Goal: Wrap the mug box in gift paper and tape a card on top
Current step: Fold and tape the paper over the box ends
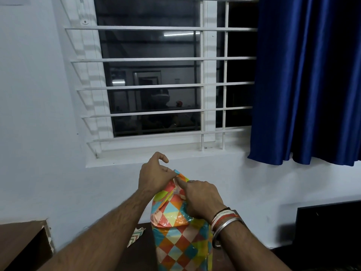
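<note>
The mug box [181, 243] stands upright at the bottom centre, covered in glossy gift paper with a bright diamond pattern. The paper is gathered and crumpled at its top end. My left hand [155, 175] pinches the top tip of the gathered paper between thumb and fingers, its forefinger hooked above. My right hand [201, 198] grips the bunched paper just below, forefinger pointing up along the fold. The box itself is hidden under the paper. No card is in view.
A scrap of chevron-patterned paper [135, 236] lies on the dark brown table [142, 253] left of the box. A brown wooden surface [21, 241] sits lower left. A barred window [162, 79], a blue curtain [308, 79] and a dark object [328, 225] stand behind.
</note>
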`<state>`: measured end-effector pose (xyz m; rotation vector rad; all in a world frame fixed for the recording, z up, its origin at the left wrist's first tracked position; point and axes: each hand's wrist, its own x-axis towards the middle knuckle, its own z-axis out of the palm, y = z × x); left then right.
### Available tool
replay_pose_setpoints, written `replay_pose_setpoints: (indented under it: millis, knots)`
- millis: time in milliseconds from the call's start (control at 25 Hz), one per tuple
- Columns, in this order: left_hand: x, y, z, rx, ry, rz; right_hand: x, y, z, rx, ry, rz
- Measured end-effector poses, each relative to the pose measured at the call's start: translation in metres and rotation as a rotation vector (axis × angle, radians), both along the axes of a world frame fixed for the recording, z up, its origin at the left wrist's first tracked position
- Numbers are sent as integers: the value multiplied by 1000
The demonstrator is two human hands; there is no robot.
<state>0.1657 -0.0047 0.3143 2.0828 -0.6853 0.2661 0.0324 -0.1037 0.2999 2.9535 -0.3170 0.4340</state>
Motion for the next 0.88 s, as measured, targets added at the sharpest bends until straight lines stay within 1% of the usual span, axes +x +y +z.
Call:
replay_pose_setpoints:
  millis: [320, 560, 880]
  knots:
    - [-3, -1, -3, -49, 5, -32, 2, -1, -3, 46, -13, 0]
    - [-3, -3, -4, -59, 17, -63, 6, 1, 1, 9, 31, -18]
    - [15, 8, -11, -60, 118, -176, 5, 1, 3, 40, 42, -11]
